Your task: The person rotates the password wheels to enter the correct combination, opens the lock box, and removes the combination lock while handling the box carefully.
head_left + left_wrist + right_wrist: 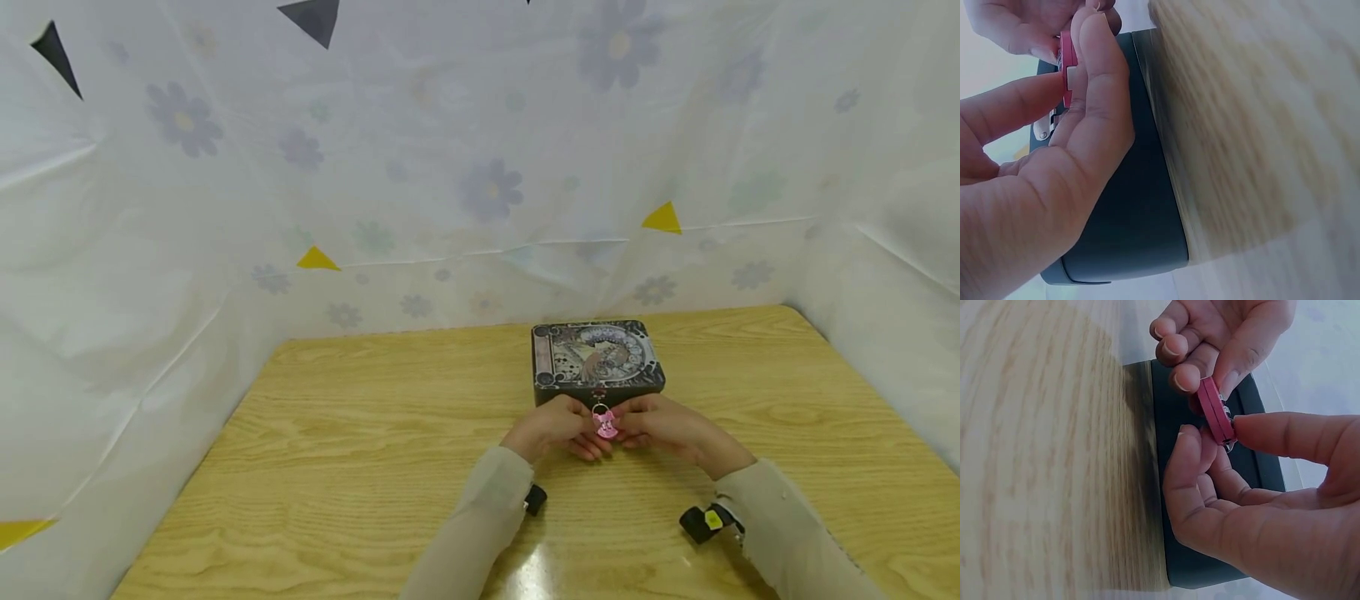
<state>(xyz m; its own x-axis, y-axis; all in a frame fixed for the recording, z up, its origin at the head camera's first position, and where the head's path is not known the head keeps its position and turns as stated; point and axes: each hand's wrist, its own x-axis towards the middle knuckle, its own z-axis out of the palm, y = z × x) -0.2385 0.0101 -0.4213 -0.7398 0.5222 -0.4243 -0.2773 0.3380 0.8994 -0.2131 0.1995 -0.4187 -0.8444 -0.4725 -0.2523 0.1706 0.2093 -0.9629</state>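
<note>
A small pink padlock [606, 423] hangs by its metal shackle at the front latch of a dark box [596, 354] with an ornate printed lid. From the left, my left hand [557, 427] pinches the padlock between thumb and fingers. My right hand [670, 427] grips its other side the same way. Small silver parts show on the face of the padlock [1215, 412] in the right wrist view, beside the right thumb. In the left wrist view the left fingers [1107, 94] curl behind the padlock [1067, 69], hiding part of it.
The box stands on a wood-grain table [375, 450], toward its back edge. White flowered sheeting [450, 167] hangs behind and on both sides. Black straps [701, 523] sit at the wrists, under beige sleeves [795, 525].
</note>
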